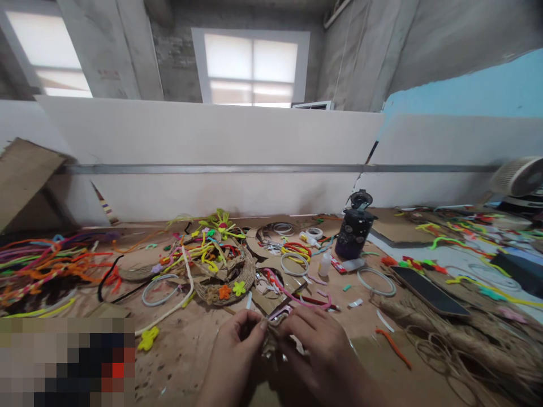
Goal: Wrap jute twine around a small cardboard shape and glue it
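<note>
Close in front of me, my left hand [241,346] and my right hand [319,346] meet over the cardboard-covered table. Between their fingertips is a small brown twine-like piece [270,343] with shiny bits; its exact shape is blurred and partly covered by the fingers. The left thumb and index finger pinch one side, while the right fingers curl round the other. Just beyond them lie a pink pipe cleaner loop [292,297] and a twine-wrapped ring [244,271] bearing an orange flower [224,291] and a yellow-green flower [240,288].
Left of my hands lies a yellow flower [148,338]; farther left are tangled pipe cleaners [55,265]. A dark bottle [354,233], small glue bottle [324,264] and white ring [376,281] stand or lie beyond. At right are a phone [429,290], twine bundle [462,339] and fan [520,176].
</note>
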Action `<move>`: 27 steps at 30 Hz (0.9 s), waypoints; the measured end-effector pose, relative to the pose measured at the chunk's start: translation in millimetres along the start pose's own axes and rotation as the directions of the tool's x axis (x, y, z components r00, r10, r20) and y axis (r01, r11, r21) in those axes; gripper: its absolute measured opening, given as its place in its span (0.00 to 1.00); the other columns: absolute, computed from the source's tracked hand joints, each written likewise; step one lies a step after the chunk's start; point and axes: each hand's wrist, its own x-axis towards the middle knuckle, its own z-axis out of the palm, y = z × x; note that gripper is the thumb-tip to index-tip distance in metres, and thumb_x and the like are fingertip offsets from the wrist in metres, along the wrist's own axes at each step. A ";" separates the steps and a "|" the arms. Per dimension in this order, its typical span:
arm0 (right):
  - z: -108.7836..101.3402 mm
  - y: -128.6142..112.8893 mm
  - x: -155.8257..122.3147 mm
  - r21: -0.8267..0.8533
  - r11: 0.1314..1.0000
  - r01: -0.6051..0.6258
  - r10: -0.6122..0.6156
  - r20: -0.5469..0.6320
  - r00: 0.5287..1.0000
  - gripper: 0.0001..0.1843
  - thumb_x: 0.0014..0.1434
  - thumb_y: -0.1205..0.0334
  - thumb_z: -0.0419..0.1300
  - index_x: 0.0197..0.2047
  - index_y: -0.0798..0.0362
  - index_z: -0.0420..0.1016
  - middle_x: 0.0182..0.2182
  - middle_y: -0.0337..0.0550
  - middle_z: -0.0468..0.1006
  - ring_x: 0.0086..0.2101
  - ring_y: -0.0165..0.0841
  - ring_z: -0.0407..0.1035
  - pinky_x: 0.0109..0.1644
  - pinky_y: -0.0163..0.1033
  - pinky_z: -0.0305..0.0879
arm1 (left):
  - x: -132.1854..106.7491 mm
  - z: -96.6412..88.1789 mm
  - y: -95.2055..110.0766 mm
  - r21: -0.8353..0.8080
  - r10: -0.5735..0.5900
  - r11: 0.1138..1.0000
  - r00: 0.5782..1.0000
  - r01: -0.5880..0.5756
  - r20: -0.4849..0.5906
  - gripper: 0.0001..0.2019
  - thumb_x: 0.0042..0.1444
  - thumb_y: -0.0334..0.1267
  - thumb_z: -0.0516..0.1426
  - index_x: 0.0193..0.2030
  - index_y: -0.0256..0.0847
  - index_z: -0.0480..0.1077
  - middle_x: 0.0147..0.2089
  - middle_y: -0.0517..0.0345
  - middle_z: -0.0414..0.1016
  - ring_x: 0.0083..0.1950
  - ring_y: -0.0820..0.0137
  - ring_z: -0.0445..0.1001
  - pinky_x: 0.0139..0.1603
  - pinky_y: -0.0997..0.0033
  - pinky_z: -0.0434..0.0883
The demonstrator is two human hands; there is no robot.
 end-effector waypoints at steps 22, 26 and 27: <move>-138.6 105.3 -26.0 0.024 0.796 -0.604 0.597 0.124 0.792 0.08 0.56 0.63 0.60 0.35 0.53 0.80 0.30 0.43 0.82 0.32 0.37 0.74 0.36 0.37 0.66 | 42.3 -64.2 19.8 -0.184 0.022 0.979 0.943 -0.087 -0.332 0.12 0.36 0.39 0.68 0.30 0.39 0.77 0.24 0.63 0.79 0.27 0.71 0.75 0.28 0.78 0.72; -184.2 103.4 -26.5 -0.037 0.782 -0.622 0.623 0.004 0.782 0.10 0.57 0.60 0.58 0.38 0.53 0.80 0.33 0.44 0.83 0.33 0.37 0.75 0.37 0.37 0.67 | 44.5 -73.9 30.0 -0.171 0.000 0.983 0.943 -0.061 -0.334 0.08 0.39 0.36 0.66 0.30 0.39 0.78 0.26 0.61 0.81 0.29 0.68 0.78 0.31 0.75 0.75; -191.5 101.4 -27.3 -0.060 0.777 -0.627 0.627 -0.019 0.779 0.11 0.57 0.59 0.58 0.38 0.53 0.81 0.33 0.43 0.83 0.33 0.37 0.75 0.36 0.37 0.66 | 45.4 -76.3 31.3 -0.154 0.031 0.984 0.929 -0.093 -0.368 0.08 0.40 0.36 0.66 0.30 0.39 0.78 0.26 0.61 0.81 0.29 0.67 0.78 0.31 0.75 0.75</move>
